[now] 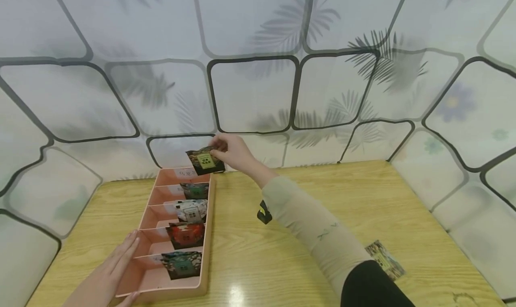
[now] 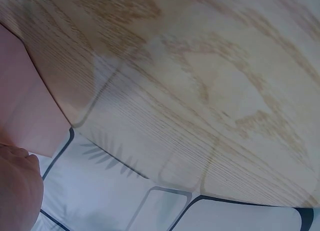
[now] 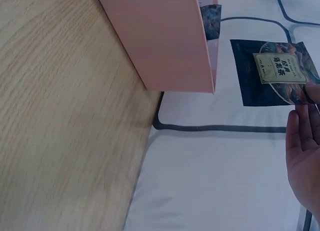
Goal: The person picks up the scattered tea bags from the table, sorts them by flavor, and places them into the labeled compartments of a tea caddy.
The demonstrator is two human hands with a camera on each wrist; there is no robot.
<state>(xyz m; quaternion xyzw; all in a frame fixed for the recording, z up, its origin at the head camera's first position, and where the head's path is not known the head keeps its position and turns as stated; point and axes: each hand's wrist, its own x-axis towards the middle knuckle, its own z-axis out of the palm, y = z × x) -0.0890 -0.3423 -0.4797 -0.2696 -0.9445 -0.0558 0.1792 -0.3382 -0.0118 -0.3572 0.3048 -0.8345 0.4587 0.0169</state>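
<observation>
My right hand (image 1: 238, 153) pinches the corner of a dark tea sachet (image 1: 206, 161) with a yellow-green label. The sachet hangs over the far end of a long pink divided box (image 1: 137, 278), overlapping the last compartment in the head view. In the right wrist view, the sachet (image 3: 247, 78) shows its printed face, above and beyond the box's end wall (image 3: 160, 46). My left hand (image 1: 105, 269) rests on the box's near left side, fingers extended along the wall. Inside the compartments stand a teal sachet (image 1: 183, 265), a red one (image 1: 187, 235), a white one (image 1: 192, 212) and a dark green one (image 1: 195, 191).
A green patterned sachet (image 1: 384, 259) lies on the wooden table (image 1: 242, 253) at the right. Closer to the box, a small dark packet (image 1: 264, 213) is partly covered by my right sleeve. Patterned fabric walls (image 1: 254, 96) surround the table's back and sides.
</observation>
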